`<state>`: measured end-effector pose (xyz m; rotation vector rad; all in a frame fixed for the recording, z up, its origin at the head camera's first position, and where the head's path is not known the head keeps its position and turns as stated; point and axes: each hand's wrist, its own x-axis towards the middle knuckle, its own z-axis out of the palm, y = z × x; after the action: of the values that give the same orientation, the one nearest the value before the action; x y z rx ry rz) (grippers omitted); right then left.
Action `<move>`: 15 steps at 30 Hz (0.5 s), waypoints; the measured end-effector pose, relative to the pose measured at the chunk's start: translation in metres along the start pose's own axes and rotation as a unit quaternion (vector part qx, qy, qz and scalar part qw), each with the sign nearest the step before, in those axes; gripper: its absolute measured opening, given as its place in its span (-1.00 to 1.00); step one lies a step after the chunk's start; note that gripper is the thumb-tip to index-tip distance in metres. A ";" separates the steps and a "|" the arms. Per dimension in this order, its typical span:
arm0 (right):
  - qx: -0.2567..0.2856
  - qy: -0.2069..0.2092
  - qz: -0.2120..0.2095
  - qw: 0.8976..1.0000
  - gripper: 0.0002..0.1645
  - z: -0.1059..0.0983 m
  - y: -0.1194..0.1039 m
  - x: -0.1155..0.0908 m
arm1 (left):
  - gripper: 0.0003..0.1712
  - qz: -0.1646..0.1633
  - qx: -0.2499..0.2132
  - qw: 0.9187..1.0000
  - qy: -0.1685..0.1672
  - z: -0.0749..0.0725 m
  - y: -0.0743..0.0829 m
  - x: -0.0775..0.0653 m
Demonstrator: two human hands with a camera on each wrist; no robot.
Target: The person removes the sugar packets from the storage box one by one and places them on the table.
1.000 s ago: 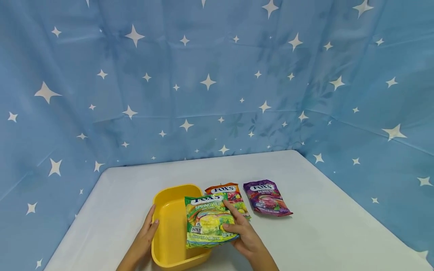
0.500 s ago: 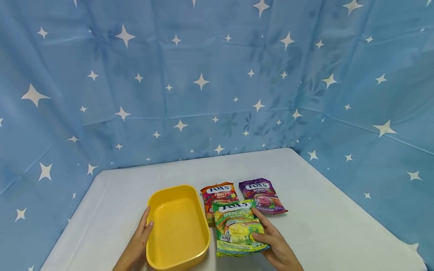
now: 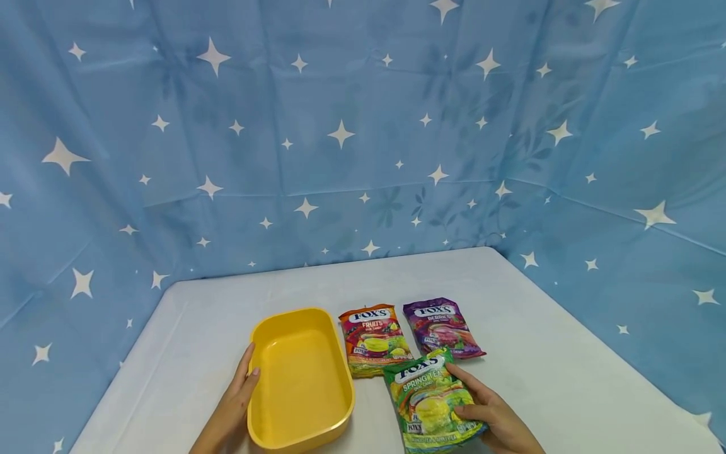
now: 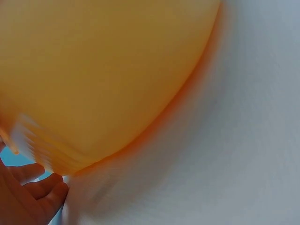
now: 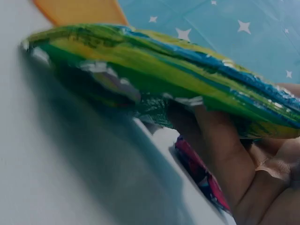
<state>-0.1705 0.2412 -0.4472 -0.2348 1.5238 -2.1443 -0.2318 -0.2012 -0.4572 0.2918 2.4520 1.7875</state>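
My right hand (image 3: 493,416) grips a green-and-yellow bag of Spring Tea candy (image 3: 433,407) by its right side, thumb on the front and other fingers behind. In the right wrist view the candy bag (image 5: 154,70) is seen edge-on, tilted over the white table, with fingers (image 5: 225,150) under it. On the left, my left hand (image 3: 232,400) holds the left wall of a yellow plastic tub (image 3: 300,378), thumb at the rim. Nothing lies inside the tub. In the left wrist view, curled fingers (image 4: 44,190) touch the tub's wall (image 4: 117,84).
An orange-red bag of Fruits candy (image 3: 375,340) lies right of the tub. Beside it is a purple bag of Berries candy (image 3: 444,329). All stand on a white-covered table (image 3: 544,378), with a blue star-patterned curtain (image 3: 317,157) behind.
My right hand has carried the green candy bag from over the tub rightward and toward me, tilting it and uncovering the orange-red bag. The left hand has stayed at the tub.
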 end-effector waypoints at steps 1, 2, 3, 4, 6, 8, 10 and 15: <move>-0.011 0.017 0.010 1.000 -0.25 -0.001 0.000 0.000 | -0.30 0.002 0.001 1.000 0.001 0.000 0.000 0.000; -0.018 0.031 0.019 0.999 -0.21 -0.001 -0.001 0.000 | -0.30 0.005 0.003 1.000 0.002 0.000 0.000 0.000; -0.024 0.043 0.026 0.998 -0.17 -0.002 -0.001 0.000 | -0.30 0.006 0.004 1.000 0.003 0.000 0.000 0.000; -0.027 0.050 0.029 0.998 -0.14 -0.003 -0.001 0.000 | -0.31 0.008 0.006 1.000 0.005 0.000 0.000 0.001; -0.028 0.053 0.033 0.998 -0.10 -0.004 -0.001 -0.001 | -0.31 0.011 0.006 1.000 0.006 0.000 0.001 0.001; -0.027 0.048 0.036 0.998 -0.07 -0.006 -0.001 -0.002 | -0.31 0.012 0.008 1.000 0.006 0.000 0.001 0.001; -0.034 0.054 0.040 0.997 -0.07 -0.009 -0.001 -0.002 | -0.31 0.014 0.007 1.000 0.006 0.001 0.001 0.001; -0.072 0.072 0.051 0.993 -0.05 -0.013 0.001 -0.001 | -0.30 0.013 0.005 1.000 0.007 0.001 0.000 0.000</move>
<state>-0.1752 0.2527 -0.4525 -0.0508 1.7365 -2.0100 -0.2316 -0.2001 -0.4571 0.3141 2.4769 1.7943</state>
